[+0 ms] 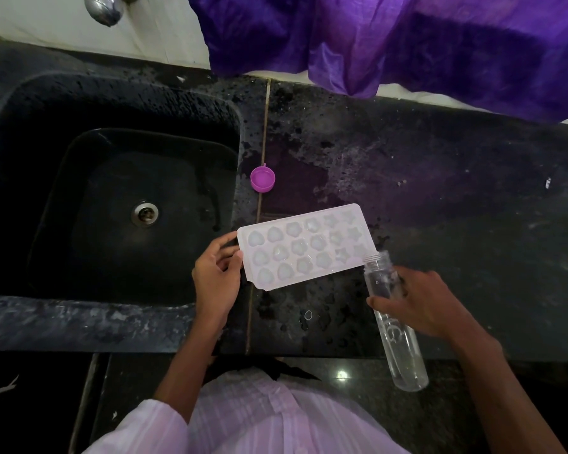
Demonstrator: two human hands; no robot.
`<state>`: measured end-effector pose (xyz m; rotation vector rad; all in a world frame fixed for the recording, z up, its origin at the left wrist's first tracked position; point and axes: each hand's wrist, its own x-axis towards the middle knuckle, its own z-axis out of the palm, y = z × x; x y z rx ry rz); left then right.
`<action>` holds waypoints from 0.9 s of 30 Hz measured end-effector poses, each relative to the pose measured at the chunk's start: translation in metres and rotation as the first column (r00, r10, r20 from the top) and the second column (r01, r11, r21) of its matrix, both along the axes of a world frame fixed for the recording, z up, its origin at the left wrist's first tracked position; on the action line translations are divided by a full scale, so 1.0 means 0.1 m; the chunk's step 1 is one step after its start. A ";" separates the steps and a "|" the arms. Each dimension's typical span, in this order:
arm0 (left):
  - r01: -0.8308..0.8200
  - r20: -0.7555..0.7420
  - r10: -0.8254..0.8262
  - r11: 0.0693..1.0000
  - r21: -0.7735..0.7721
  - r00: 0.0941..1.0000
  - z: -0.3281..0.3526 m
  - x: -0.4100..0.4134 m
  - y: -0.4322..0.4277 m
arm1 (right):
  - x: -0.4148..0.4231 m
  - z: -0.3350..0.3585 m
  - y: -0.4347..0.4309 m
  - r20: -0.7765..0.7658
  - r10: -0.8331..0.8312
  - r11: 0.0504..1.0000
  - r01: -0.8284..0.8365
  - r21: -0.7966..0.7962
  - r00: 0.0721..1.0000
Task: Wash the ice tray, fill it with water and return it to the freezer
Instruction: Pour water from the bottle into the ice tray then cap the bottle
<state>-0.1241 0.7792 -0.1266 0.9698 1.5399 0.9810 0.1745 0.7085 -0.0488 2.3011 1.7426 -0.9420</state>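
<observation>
Two things lie beyond our hands: a small purple cap (262, 179) sits open side up on the dark counter (456, 198), past the left hand (217, 276) and clear of the tray, and a purple cloth (407, 44) hangs over the counter's far edge, well away from both hands. To the left of the left hand is the black sink (118, 99), with its drain (145, 213) bare and a metal tap (104, 8) above its far side. Nothing lies across the tray itself.

Between our hands, the pale pink ice tray (304, 245) rests flat on the wet counter, angled slightly. Our left hand pinches its near-left short end, thumb and fingers curled around the rim. Its shaped pockets glisten, though we cannot tell how full each one is.

Our right hand (417, 301) is wrapped around a clear bottle (404, 355), held tilted with its uncapped mouth at the tray's right corner and its base toward our body. We cannot tell how much water it holds.
</observation>
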 end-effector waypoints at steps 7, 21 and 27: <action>-0.004 -0.009 0.004 1.000 -0.008 1.000 0.00 0.00 0.00 | -0.03 0.03 -0.02 -0.001 -0.014 1.000 0.014 0.024 1.000; 0.011 -0.019 -0.011 1.000 -0.015 1.000 0.00 -0.02 0.00 | -0.52 -0.04 0.17 -0.127 0.112 0.993 -0.105 0.059 0.986; 0.013 -0.015 -0.013 1.000 -0.014 1.000 -0.01 -0.02 0.01 | -0.60 -0.05 0.28 -0.086 0.147 0.988 -0.144 0.049 0.985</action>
